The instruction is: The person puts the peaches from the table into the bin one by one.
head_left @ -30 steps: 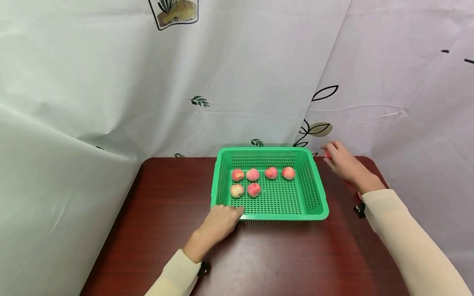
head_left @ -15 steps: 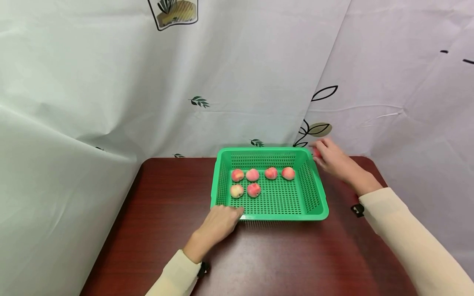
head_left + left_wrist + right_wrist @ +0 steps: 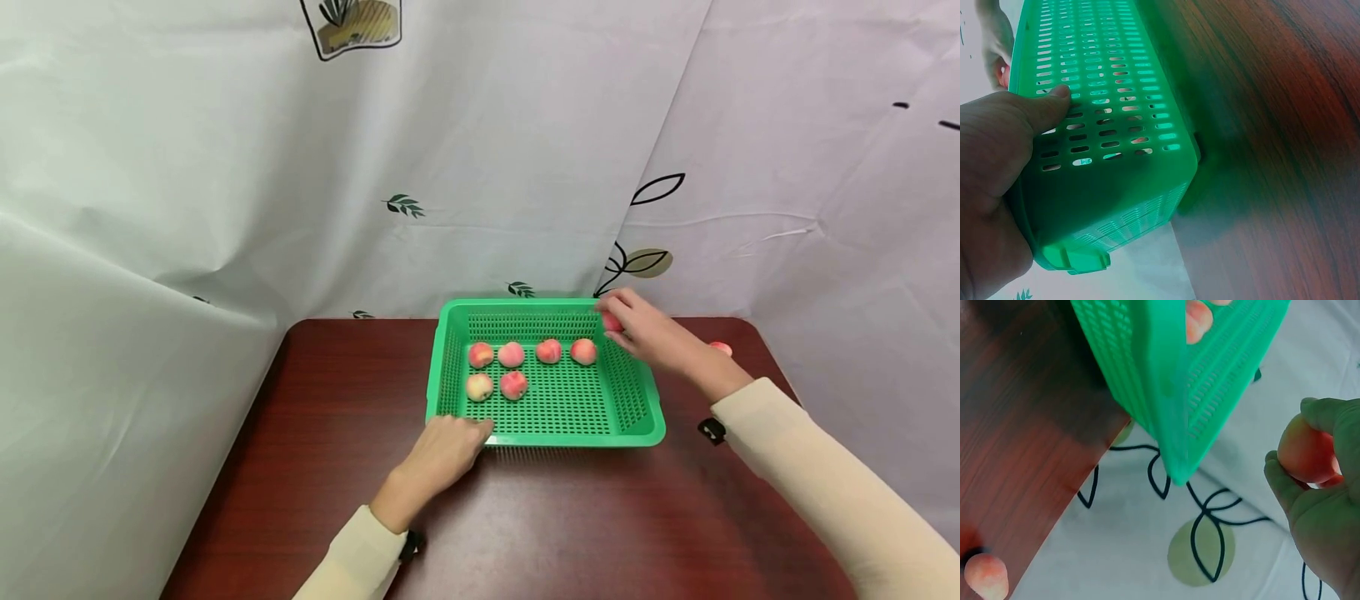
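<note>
My right hand [image 3: 645,332] grips a red peach [image 3: 611,321] over the back right corner of the green plastic basket [image 3: 555,439]. In the right wrist view this peach [image 3: 1307,452] sits between thumb and fingertips, apart from the basket wall. My left hand [image 3: 448,450] holds the basket's front rim near its left corner; the left wrist view shows the thumb [image 3: 1050,111] against the perforated outer wall, the other fingers hidden. Inside the basket, several peaches form a back row, with a pale peach [image 3: 480,387] and a red-yellow peach [image 3: 513,385] in front at the left.
Another peach [image 3: 721,348] lies on the dark wooden table [image 3: 337,400] to the right of the basket, partly hidden behind my right wrist. A white patterned cloth [image 3: 480,167] hangs right behind the table's back edge.
The right hand has moved left with its peach, from beyond the basket's right side to over its back right corner. The peach on the table has come into sight. My left hand stays put.
</note>
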A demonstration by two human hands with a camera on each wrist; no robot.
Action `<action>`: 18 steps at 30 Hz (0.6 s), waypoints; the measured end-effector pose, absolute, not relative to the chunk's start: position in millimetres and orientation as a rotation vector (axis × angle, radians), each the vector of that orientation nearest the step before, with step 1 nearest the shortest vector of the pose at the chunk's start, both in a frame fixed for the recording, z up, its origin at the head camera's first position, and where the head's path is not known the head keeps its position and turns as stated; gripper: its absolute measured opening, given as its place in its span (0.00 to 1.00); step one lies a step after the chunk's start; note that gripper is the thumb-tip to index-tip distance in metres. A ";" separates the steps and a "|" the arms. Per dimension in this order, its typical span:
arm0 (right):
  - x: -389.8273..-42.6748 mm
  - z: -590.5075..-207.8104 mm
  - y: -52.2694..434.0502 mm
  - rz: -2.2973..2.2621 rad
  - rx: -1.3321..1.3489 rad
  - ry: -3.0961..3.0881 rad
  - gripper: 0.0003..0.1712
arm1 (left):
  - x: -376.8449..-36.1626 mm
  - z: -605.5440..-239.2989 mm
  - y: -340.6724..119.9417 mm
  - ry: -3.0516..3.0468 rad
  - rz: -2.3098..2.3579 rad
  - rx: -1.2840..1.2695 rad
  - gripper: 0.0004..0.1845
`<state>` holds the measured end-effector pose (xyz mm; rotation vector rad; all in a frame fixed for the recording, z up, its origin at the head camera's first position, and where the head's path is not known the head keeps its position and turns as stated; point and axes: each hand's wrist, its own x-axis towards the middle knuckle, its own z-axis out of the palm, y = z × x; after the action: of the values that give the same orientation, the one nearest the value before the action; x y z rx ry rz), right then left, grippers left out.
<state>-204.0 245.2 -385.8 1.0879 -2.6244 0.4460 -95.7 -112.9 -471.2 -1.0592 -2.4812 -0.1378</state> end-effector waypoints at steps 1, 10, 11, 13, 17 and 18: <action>-204.0 -386.0 242.7 0.449 1.106 -2.630 0.20 | -95.7 -471.3 -112.9 -2.480 -0.140 -1.059 0.23; -203.8 -390.6 219.3 0.509 1.191 -2.789 0.19 | -96.4 -472.5 -112.9 -2.472 -0.138 -1.051 0.23; -203.5 -391.0 216.8 0.517 1.191 -2.811 0.19 | -96.4 -472.1 -112.9 -2.473 -0.138 -1.051 0.23; -203.2 -392.1 212.2 0.521 1.194 -2.845 0.20 | -96.5 -471.9 -112.8 -2.472 -0.138 -1.053 0.24; -204.3 -397.2 203.9 0.492 1.241 -2.855 0.20 | -96.4 -471.7 -112.7 -2.472 -0.146 -1.058 0.24; -204.8 -398.8 202.0 0.481 1.261 -2.847 0.19 | -96.4 -471.7 -112.7 -2.471 -0.148 -1.059 0.24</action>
<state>-204.8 202.0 -398.8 1.2611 -2.8467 0.4805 -96.4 -112.7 -471.7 -1.0595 -2.4708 -0.1479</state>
